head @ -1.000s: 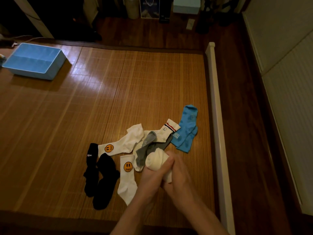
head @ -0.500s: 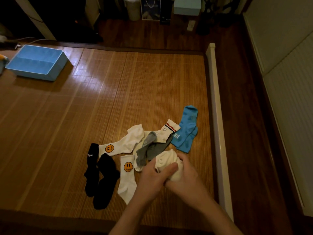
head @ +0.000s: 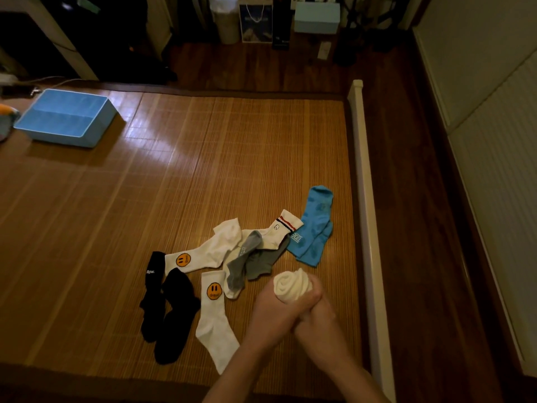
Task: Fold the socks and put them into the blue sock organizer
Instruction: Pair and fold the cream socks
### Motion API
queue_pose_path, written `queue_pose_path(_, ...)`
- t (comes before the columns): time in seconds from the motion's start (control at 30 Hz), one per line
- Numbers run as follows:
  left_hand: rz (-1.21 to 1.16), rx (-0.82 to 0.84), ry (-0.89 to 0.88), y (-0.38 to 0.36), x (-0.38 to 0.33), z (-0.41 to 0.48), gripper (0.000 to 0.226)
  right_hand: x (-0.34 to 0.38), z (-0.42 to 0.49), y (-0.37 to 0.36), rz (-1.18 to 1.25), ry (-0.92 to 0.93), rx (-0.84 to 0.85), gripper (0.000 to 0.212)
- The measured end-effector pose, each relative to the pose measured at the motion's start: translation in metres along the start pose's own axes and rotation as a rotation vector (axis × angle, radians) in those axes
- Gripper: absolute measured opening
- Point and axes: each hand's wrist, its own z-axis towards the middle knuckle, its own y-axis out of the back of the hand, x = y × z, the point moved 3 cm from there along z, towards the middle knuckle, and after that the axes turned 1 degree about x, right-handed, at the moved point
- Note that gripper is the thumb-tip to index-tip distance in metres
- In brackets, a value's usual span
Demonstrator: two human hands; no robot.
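Both hands clasp a rolled white sock bundle near the front right of the bamboo mat; my left hand wraps it from the left and my right hand from the right. Loose socks lie just beyond: two white socks with orange smiley faces, a black pair, a grey pair, a white sock with red and blue stripes and a blue pair. The blue sock organizer sits far off at the back left, its compartments showing nothing inside.
A white rail borders the bamboo mat on the right, with dark wooden floor beyond. At the back stand a paper bag, a pale blue box and dark furniture. A colourful object lies at the left edge.
My hands have shifted a little right and forward with the white bundle, twisting it so its rolled end now faces up. The loose socks have not moved.
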Motion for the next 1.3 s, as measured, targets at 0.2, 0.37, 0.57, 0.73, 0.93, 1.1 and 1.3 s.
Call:
queue_pose_path(0.2, -0.264, -0.077, 0.188, -0.022, 0.003, 0.007, 0.048, -0.01, -0.002, 0.029, -0.003, -0.066, -0.013, 0.079)
queue_pose_path(0.37, -0.494, -0.03, 0.376, -0.049, 0.006, 0.007, 0.05, -0.019, 0.008, 0.053, -0.21, -0.012, 0.064, 0.055)
queue_pose_path(0.57, -0.58, -0.106, 0.475, -0.057, 0.023, 0.009, 0.06, -0.026, 0.017, 0.049, -0.353, 0.04, 0.13, 0.057)
queue_pose_path(0.73, -0.801, -0.18, 0.497, -0.023, 0.041, 0.023, 0.061, -0.033, 0.016, 0.021, 0.116, -0.139, 0.138, 0.061)
queue_pose_path(0.93, -0.884, -0.181, 0.531, 0.027, 0.049, 0.036, 0.046, -0.023, 0.01, -0.045, 0.042, -0.051, 0.028, 0.055)
queue_pose_path(1.1, -0.87, -0.284, 0.556, 0.093, 0.075, 0.023, 0.044, -0.011, 0.014, -0.108, -0.054, -0.009, 0.128, 0.042)
queue_pose_path(1.3, -0.691, -0.579, 0.57, 0.188, 0.116, 0.002, 0.039, -0.005, 0.016, -0.201, -0.257, -0.122, 0.393, 0.051)
